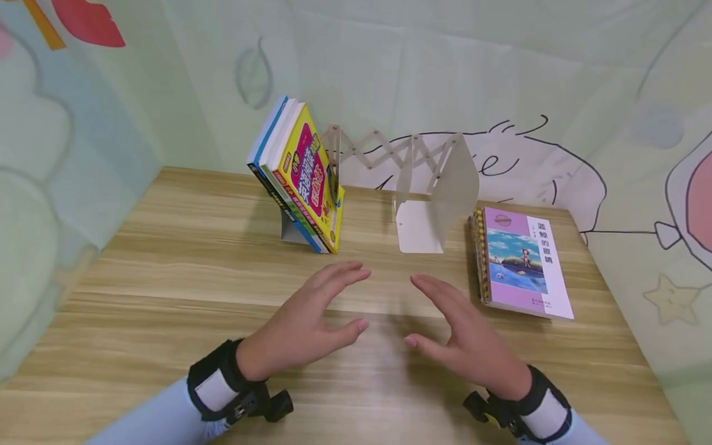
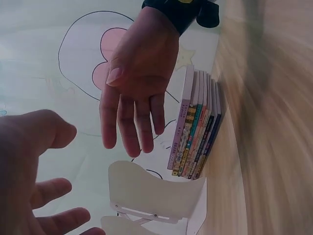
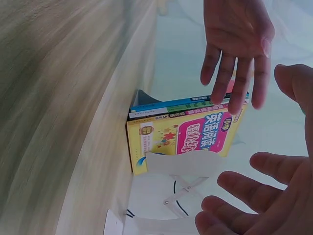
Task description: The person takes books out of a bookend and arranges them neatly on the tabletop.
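Both hands are held above the wooden table, palms facing each other with a gap between. The left hand (image 1: 308,327) has its fingers extended and thumb apart, holding nothing. Likewise empty, the right hand (image 1: 470,337) shows spread, relaxed fingers in the right wrist view. Beyond them stands a white expandable book rack (image 1: 419,228) with upright panels and a folding lattice. A few books with a yellow front cover (image 1: 311,179) lean in its left end. To the right lies a stack of several books, topped by a purple-and-white book (image 1: 523,262), nearest the right hand.
The wood-grain table (image 1: 167,266) meets a printed cloth backdrop (image 1: 345,55) behind and at both sides. Black straps with small cameras (image 1: 253,402) sit on both wrists, over light blue sleeves (image 1: 161,414).
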A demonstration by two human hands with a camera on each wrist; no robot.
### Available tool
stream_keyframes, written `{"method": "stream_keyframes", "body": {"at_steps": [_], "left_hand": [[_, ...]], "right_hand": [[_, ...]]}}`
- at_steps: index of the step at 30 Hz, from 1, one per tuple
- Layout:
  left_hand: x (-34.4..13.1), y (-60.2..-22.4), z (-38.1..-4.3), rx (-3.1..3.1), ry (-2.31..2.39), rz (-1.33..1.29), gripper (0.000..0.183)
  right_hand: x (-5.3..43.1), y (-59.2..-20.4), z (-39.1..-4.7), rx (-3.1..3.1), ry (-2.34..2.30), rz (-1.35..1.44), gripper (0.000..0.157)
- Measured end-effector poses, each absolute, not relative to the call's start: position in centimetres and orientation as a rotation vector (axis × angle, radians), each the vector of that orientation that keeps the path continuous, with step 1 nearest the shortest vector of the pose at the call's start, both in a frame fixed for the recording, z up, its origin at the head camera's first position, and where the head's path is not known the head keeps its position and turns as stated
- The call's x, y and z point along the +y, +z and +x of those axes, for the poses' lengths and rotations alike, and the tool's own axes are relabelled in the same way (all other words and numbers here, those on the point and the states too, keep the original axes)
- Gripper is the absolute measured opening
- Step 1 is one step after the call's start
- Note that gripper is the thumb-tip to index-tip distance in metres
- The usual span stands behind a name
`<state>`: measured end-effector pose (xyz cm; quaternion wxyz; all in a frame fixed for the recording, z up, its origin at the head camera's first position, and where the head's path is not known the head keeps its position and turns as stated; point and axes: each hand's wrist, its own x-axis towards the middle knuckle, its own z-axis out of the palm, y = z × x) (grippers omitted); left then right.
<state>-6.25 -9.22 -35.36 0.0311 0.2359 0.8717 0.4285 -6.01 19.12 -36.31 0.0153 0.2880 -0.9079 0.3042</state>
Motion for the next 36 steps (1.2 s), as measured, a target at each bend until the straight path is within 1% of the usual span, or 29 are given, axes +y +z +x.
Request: {"method": "stream_keyframes", "body": {"at_steps": [4,8,13,20,24,30,33,36], "left_hand": [[-9.8,-35.0,-6.7,2.808,1.296,0.716,0.059],[-10.3,-34.4,-8.1,2.99,1.251,0.732,0.053],[-11.7,-32.9,-10.7,3.306,1.076,0.71,0.057],[-14.1,-31.4,-14.1,3.603,0.806,0.578,0.066],[-14.6,-31.4,-14.8,3.612,0.763,0.511,0.069],[-14.7,-31.7,-14.6,3.613,0.717,0.518,0.066],[-14.6,-31.9,-14.6,3.573,0.834,0.514,0.059],[-14.5,-31.8,-14.7,3.392,1.272,0.445,0.047]], "right_hand": [[19.0,-36.6,-6.0,-2.823,0.963,0.884,0.082],[19.4,-37.0,-5.6,-2.829,0.964,0.873,0.082],[19.9,-37.5,-5.5,-2.833,0.95,0.866,0.08],[20.3,-38.2,-5.3,-2.786,0.968,0.872,0.075],[20.5,-38.5,-5.3,-2.757,1.014,0.841,0.072],[20.6,-38.6,-5.2,-2.738,1.003,0.831,0.068],[20.6,-38.8,-5.1,-2.737,0.95,0.841,0.067],[20.5,-39.0,-5.1,-2.717,0.904,0.866,0.066]]}}
